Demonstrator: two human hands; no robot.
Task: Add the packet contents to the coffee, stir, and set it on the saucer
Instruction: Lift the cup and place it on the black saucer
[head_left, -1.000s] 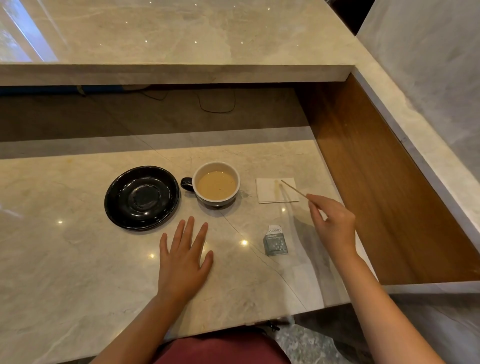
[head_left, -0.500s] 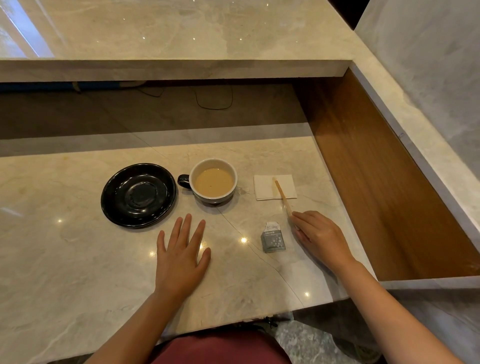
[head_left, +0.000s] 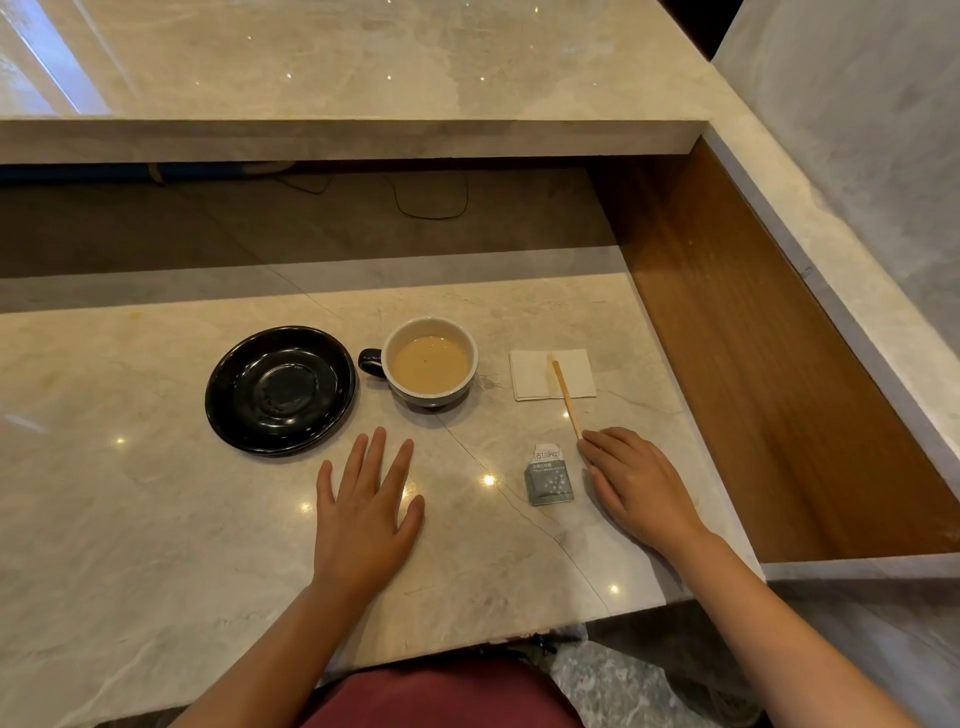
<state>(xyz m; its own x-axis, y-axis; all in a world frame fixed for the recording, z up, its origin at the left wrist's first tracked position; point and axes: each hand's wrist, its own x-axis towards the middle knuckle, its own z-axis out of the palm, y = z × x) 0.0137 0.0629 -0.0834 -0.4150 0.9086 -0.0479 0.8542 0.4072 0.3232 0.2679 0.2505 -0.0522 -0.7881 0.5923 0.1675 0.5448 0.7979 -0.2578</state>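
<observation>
Resting flat on the polished beige marble table (head_left: 156, 519), the left hand (head_left: 363, 525) lies palm down at lower centre of the frame with fingers spread, holding nothing. The right hand (head_left: 639, 488) lies lower right of centre, palm down, fingers loosely together and empty; its fingertips (head_left: 589, 441) sit at the near end of the thin wooden stir stick (head_left: 566, 397), though whether they touch it cannot be told. The stick is a slender flat strip whose long axis runs from that near end up and slightly left, its far end resting on the square white paper napkin (head_left: 535, 374). Just left of the right hand lies the small grey-and-white foil packet (head_left: 549, 475), rectangular with its top corners clipped, long axis pointing up the frame, printing upright. In the centre stands the round dark ceramic cup with a cream interior (head_left: 431, 364), filled with smooth light-brown coffee, its loop handle pointing left. Just beside that handle, apart from the cup, sits the glossy black round saucer (head_left: 280, 389), with a shallow ringed well.
</observation>
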